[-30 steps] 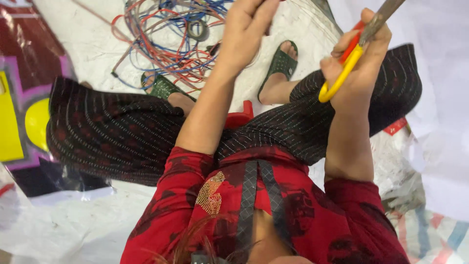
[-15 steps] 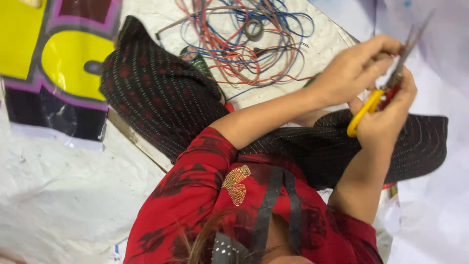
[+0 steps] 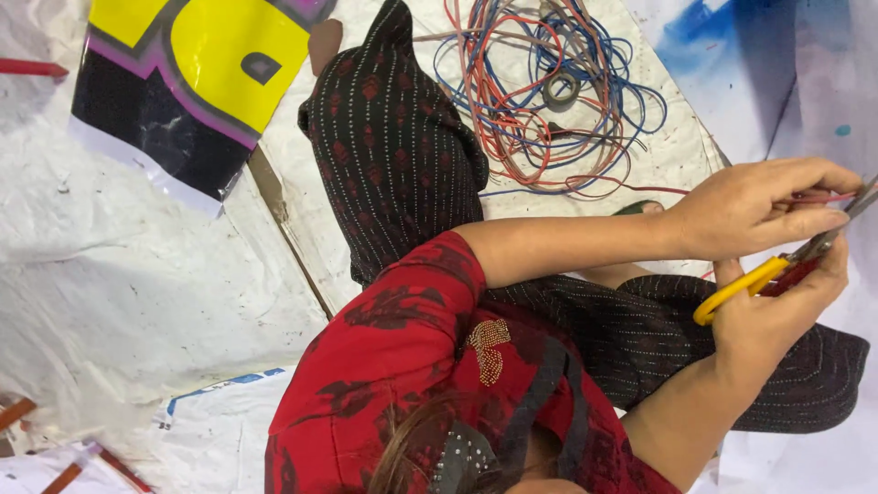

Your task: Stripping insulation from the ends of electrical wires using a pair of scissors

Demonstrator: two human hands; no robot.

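Gripped in the right hand (image 3: 768,320), a pair of scissors (image 3: 777,270) with yellow and red handles points up toward the right edge of the view, the fingers closed through and around the handle loops. Just above the scissors, the left hand (image 3: 754,209) pinches a thin red wire (image 3: 809,196) between thumb and fingertips, holding it right at the grey blades; whether the blades are closed on the wire cannot be told.

Below and left of the scissors lie the person's folded legs in dark patterned trousers (image 3: 393,146), and nearer the camera a red printed top (image 3: 402,366) fills the lower middle of the view. Well to the upper left of the scissors, a loose tangle of red and blue wires (image 3: 540,101) rests on a white woven sheet (image 3: 137,274), with a small roll of tape (image 3: 560,90) lying in the middle of the tangle. Far left of the scissors, beyond the knee, a glossy yellow, purple and black printed sheet (image 3: 197,82) lies flat on the floor covering. A few red pencil-like sticks (image 3: 119,468) sit at the lower left corner.
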